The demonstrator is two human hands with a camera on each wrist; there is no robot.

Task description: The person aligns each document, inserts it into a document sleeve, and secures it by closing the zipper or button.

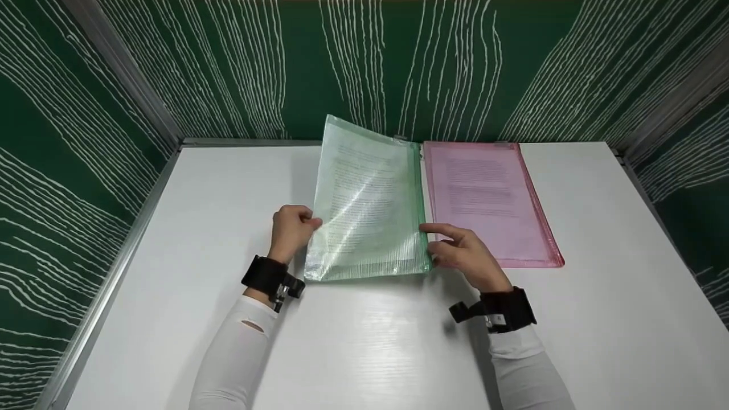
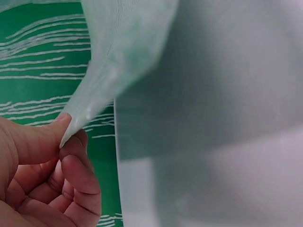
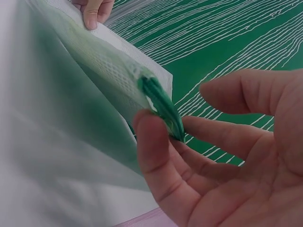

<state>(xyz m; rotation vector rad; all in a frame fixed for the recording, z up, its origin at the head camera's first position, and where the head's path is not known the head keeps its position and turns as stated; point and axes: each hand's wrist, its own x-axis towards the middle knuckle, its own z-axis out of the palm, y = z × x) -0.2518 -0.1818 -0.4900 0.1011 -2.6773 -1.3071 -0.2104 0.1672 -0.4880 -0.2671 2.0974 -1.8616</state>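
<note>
A translucent green zip folder (image 1: 370, 199) with a printed page inside is tilted up off the white table, its left side higher. My left hand (image 1: 291, 230) pinches the folder's left edge between thumb and curled fingers; the left wrist view shows the thin edge (image 2: 83, 111) bending there. At the lower right, my right hand (image 1: 464, 253) holds the darker green zip edge (image 3: 163, 106) between its fingers, while its thumb (image 3: 227, 92) stands apart from the plastic. Light glares across the folder's front.
A pink zip folder (image 1: 484, 199) with a printed page lies flat on the white table (image 1: 364, 353), just right of the green one. Green panels (image 1: 302, 57) with wavy white lines rise behind and at both sides. A metal rail (image 1: 114, 273) runs along the left edge.
</note>
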